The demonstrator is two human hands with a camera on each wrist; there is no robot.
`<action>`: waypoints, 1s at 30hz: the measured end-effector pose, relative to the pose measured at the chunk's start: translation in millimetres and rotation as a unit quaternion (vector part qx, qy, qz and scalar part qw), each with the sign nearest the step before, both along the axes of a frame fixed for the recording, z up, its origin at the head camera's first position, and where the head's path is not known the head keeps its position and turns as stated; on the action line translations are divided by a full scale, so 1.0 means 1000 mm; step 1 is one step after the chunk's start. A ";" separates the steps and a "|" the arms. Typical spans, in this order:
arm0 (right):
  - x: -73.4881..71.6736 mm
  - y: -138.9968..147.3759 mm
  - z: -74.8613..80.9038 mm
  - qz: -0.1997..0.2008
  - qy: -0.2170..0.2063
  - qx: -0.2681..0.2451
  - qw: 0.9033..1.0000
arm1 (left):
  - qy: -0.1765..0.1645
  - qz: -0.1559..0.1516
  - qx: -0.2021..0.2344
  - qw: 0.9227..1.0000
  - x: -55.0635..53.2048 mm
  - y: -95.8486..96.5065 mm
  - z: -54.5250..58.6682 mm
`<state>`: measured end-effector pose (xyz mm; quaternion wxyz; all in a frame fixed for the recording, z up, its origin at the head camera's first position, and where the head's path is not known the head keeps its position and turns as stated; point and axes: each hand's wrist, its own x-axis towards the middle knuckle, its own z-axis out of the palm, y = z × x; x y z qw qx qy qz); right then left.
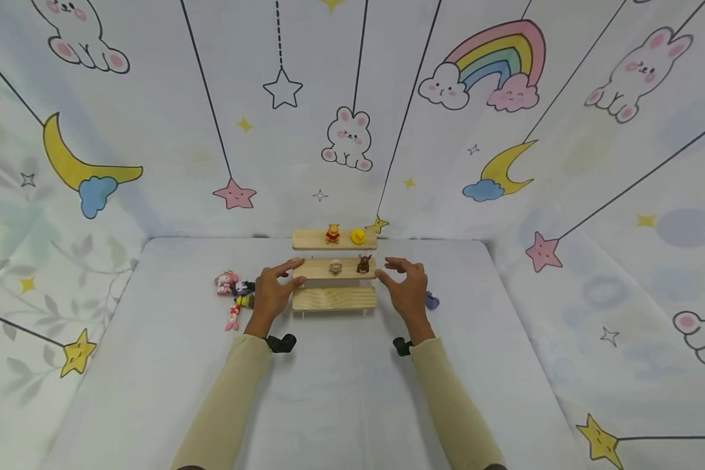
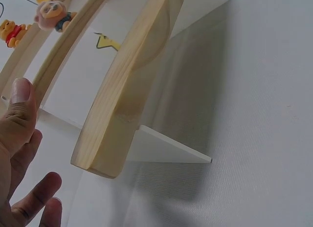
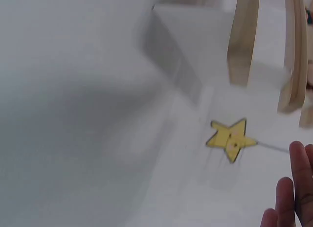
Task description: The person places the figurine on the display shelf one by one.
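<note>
A three-tier wooden display shelf with white side supports stands between the hands; its bottom plank point(image 1: 333, 299) bears nothing. On the middle plank point(image 1: 311, 268) sit a pale bear-like figurine point(image 1: 335, 266) and a dark brown figurine point(image 1: 363, 264). The top plank point(image 1: 305, 241) carries a Winnie-the-Pooh figurine point(image 1: 332, 234) and a yellow duck figurine point(image 1: 358, 236). My left hand point(image 1: 272, 294) is at the middle plank's left end, thumb point(image 2: 22, 97) against it and fingers spread. Beside the right end is my right hand point(image 1: 410, 294), its thumb by the plank and its fingers extended.
Left of the shelf lies a group of small figurines, among them a pink one point(image 1: 226, 283), a black-and-white one point(image 1: 245, 287) and a red-and-pink one point(image 1: 232, 318). A blue figurine point(image 1: 431, 301) lies right of my right hand. A patterned cloth wall point(image 1: 294, 170) rises behind.
</note>
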<state>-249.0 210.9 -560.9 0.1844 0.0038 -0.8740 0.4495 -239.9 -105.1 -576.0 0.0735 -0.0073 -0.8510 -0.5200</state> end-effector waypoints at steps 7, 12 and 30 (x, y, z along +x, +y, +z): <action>0.003 0.043 -0.003 -0.054 -0.021 -0.002 0.998 | -0.001 0.000 0.007 1.000 0.000 0.001 0.001; 0.006 0.073 -0.008 -0.084 -0.056 0.018 0.995 | 0.002 -0.002 -0.001 1.000 -0.001 0.002 0.000; 0.018 0.117 -0.033 -0.126 -0.197 0.026 0.972 | 0.005 0.000 0.000 1.000 -0.001 0.003 -0.002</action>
